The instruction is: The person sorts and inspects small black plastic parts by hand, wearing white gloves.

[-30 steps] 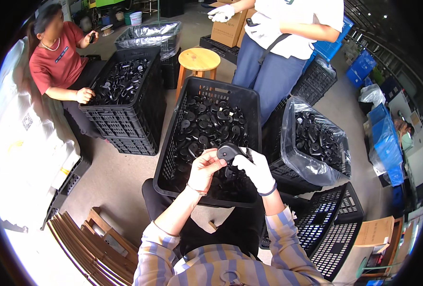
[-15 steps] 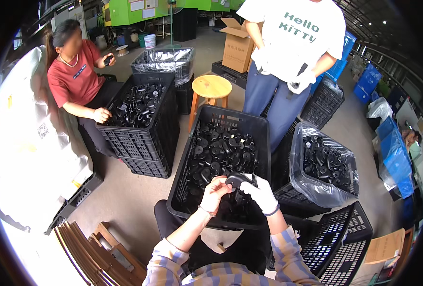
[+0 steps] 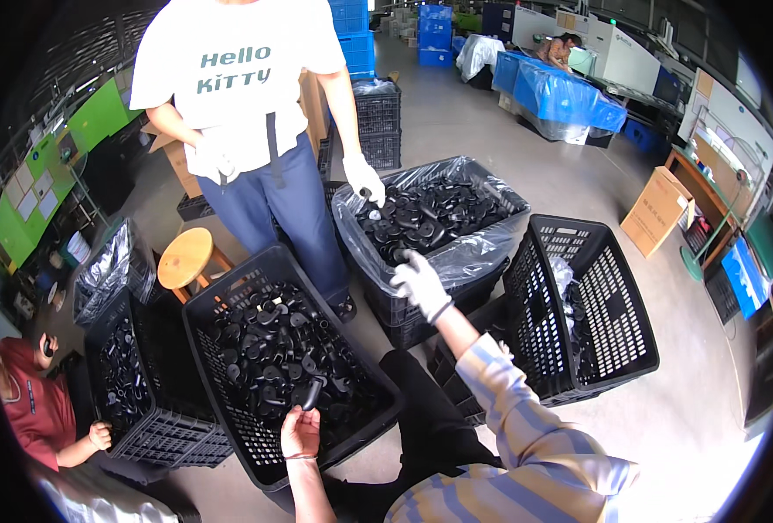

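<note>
My bare left hand (image 3: 302, 432) pinches a glossy black plastic part (image 3: 312, 395) over the near end of an open black crate (image 3: 199, 336). Loose black plastic pieces (image 3: 273, 349), some with round disc ends, lie heaped in that crate. My right hand (image 3: 422, 288), in a white glove, reaches out to the right at the near edge of a crate lined with clear plastic (image 3: 482, 253). Its fingers look spread, and a dark piece (image 3: 401, 255) is close to the fingertips. More black pieces (image 3: 430, 213) fill the lined crate.
A standing person's gloved hand (image 3: 365, 181) is at the lined crate's far left. Another person in a red shirt (image 3: 37, 397) sits at the left beside a crate of black pieces (image 3: 120, 366). A wooden stool (image 3: 186, 259) and a tilted perforated crate (image 3: 609, 305) stand nearby.
My view has swung right. My right hand has left the part held with my left and moved out to the lined crate. The standing person's hand has come down to that crate.
</note>
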### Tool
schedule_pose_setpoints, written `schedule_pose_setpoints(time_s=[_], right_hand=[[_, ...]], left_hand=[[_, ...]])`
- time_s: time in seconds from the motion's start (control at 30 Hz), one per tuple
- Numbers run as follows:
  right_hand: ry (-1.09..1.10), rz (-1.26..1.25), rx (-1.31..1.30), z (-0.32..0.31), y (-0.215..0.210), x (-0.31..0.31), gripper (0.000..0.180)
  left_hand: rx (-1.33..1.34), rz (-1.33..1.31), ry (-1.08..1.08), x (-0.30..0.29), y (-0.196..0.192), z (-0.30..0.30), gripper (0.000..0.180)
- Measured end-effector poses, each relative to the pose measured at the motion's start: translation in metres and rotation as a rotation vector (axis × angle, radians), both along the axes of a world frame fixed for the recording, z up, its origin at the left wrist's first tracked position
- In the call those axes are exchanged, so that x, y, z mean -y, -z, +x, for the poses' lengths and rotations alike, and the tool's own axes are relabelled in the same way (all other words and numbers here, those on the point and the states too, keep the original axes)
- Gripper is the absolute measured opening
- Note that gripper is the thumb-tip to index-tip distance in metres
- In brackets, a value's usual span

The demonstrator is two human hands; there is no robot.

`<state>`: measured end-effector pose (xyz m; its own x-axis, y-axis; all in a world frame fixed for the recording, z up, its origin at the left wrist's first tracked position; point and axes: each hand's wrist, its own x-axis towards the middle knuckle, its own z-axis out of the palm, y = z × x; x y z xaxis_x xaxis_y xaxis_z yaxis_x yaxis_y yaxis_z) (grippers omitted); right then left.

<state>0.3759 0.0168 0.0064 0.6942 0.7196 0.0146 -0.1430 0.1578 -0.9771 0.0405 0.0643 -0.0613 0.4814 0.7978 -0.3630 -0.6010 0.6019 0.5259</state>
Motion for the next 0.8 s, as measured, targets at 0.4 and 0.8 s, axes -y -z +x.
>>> schedule_pose_setpoints(time_s=[0.4, 0.8], right_hand=[[-0.584, -0.026, -0.015, -0.109, -0.02, 0.03, 0.03], [-0.64, -0.12, 0.257, -0.146, -0.053, 0.01, 0.027]], left_hand=[[0.004, 0.252, -0.051, 0.035, -0.054, 0.048, 0.022], [0.008, 0.324, -0.044, 0.047, -0.062, 0.036, 0.022]])
